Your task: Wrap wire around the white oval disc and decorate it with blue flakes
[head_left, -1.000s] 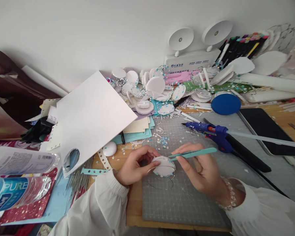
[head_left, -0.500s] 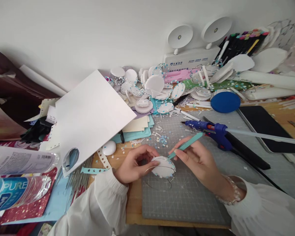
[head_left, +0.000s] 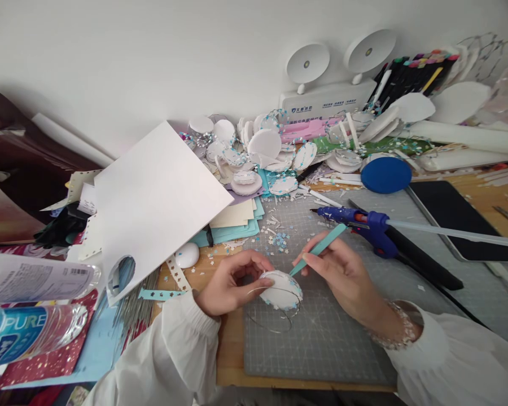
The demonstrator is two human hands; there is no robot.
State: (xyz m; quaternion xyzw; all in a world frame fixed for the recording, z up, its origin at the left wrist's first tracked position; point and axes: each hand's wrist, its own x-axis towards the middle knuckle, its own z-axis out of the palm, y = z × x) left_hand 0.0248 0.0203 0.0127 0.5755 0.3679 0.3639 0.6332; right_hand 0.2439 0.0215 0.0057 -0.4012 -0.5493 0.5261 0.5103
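My left hand [head_left: 240, 282] pinches a white disc [head_left: 280, 292] by its left edge, over the cutting mat [head_left: 317, 349]. Small blue and white pieces dot the disc's rim, and a thin wire loops out below it. In my right hand [head_left: 336, 269] are turquoise tweezers [head_left: 319, 248], gripped between thumb and fingers. Their tip points down at the disc's upper right edge; whether it touches cannot be made out. Beyond the hands lies a scatter of tiny blue and white paper stars [head_left: 280, 241].
A blue glue gun [head_left: 375, 223] with a long glue stick lies right of my right hand, near a phone [head_left: 461, 220]. Many decorated discs [head_left: 265, 144] pile up by the wall. At left are a white board [head_left: 161, 192] and plastic bottles [head_left: 29, 332].
The tweezers and my right hand have shifted slightly, with the tip still by the disc's edge. The disc has tilted a little in my left hand, and the wire loop hangs lower.
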